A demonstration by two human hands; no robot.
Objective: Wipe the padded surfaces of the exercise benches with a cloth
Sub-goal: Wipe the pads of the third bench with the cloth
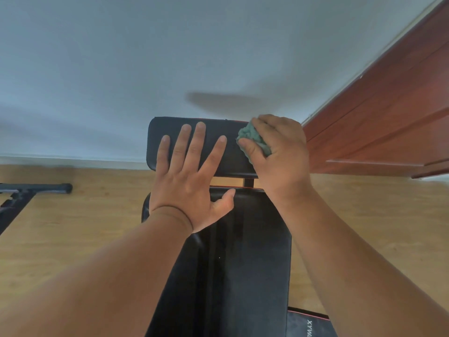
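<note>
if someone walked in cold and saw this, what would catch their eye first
First, the two bare hands at centre frame: the left hand lies flat with fingers spread on the black head pad, while the right hand has a grip on a bunched green cloth at the pad's right end. Below them the long black bench pad runs toward the camera over the wood floor.

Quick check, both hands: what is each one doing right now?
Left hand: open, fingers spread flat on the bench's upper pad.
Right hand: gripping the bunched green cloth against the same pad's right end.
</note>
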